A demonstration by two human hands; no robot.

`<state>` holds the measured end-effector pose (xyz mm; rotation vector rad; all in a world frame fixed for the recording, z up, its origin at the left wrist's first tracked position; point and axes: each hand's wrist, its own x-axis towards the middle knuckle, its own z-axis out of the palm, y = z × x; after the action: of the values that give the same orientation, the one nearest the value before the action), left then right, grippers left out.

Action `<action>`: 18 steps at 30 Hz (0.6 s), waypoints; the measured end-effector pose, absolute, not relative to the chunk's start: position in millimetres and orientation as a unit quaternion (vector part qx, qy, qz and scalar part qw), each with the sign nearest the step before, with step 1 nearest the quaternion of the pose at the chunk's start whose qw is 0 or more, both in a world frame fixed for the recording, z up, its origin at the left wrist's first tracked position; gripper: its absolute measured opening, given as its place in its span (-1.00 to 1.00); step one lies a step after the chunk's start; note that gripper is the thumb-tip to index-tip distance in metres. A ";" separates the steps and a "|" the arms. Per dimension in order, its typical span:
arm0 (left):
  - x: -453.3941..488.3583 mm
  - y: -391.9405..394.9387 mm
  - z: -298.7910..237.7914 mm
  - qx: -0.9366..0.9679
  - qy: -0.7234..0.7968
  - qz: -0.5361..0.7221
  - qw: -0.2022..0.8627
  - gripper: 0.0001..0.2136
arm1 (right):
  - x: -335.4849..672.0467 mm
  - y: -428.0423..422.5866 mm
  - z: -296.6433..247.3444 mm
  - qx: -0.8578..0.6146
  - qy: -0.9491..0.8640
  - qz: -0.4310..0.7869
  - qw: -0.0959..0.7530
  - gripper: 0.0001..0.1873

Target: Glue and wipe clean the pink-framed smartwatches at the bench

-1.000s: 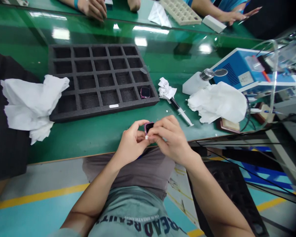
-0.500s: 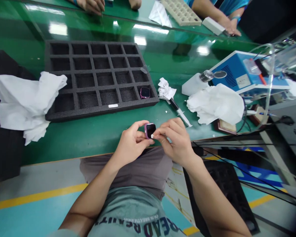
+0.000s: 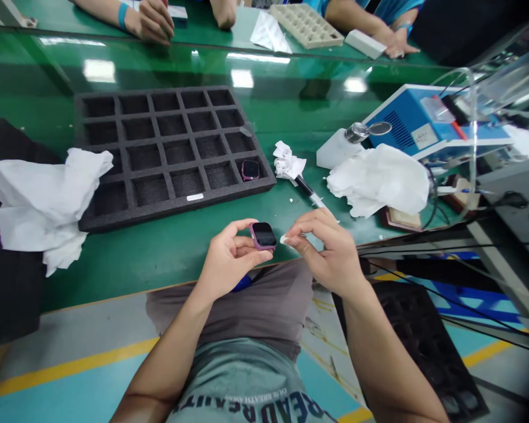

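Observation:
Between the thumb and fingers of my left hand (image 3: 231, 255) is a purple-framed smartwatch body (image 3: 263, 235), its dark screen turned up. My right hand (image 3: 328, 247) is closed in a pinch on a small piece of white wipe (image 3: 285, 239), a short gap to the right of the watch. Just beyond both hands lies a black foam tray (image 3: 152, 197) divided into compartments. A second purple watch body (image 3: 250, 170) sits in its front right compartment.
Crumpled white cloth (image 3: 48, 200) lies at the left, more (image 3: 383, 179) at the right. A syringe-like tool (image 3: 306, 188), a white bottle with a metal top (image 3: 339, 150) and a blue machine (image 3: 427, 126) stand rightward. Across the bench, other people's hands (image 3: 152, 20) rest near a beige tray (image 3: 306, 24).
My right hand has drawn the white wipe off the watch, to the right. The watch is now tilted with its screen facing up more. The whole view has shifted slightly.

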<state>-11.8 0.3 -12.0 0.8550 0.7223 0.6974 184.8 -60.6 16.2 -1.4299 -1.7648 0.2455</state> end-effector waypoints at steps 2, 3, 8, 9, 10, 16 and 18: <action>-11.7 1.4 -11.8 0.398 0.324 0.341 0.787 -0.45 | 176.5 -58.9 15.0 -0.553 -0.707 0.121 0.424 -0.91; -11.4 1.8 -11.7 0.399 0.320 0.351 0.785 -0.47 | 171.9 -57.8 14.3 -0.548 -0.706 0.130 0.428 -0.90; -9.8 3.1 -12.5 0.404 0.320 0.371 0.773 -0.43 | 153.1 -52.1 14.5 -0.537 -0.693 0.126 0.464 -0.87; -9.7 3.4 -12.9 0.404 0.320 0.372 0.772 -0.42 | 151.3 -50.7 15.4 -0.529 -0.699 0.124 0.464 -0.86; -9.9 3.7 -13.4 0.403 0.320 0.374 0.772 -0.42 | 150.6 -49.5 16.3 -0.521 -0.707 0.124 0.462 -0.86; -11.7 6.1 -14.4 0.382 0.325 0.378 0.778 -0.44 | 160.2 -48.1 15.5 -0.533 -0.718 0.105 0.436 -0.85; -11.5 6.3 -14.0 0.380 0.327 0.373 0.780 -0.44 | 159.5 -50.0 14.8 -0.541 -0.715 0.096 0.433 -0.85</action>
<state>-11.5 6.3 -14.0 0.8219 0.7065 0.8067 159.5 -50.0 14.8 -1.3476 -1.7807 0.2383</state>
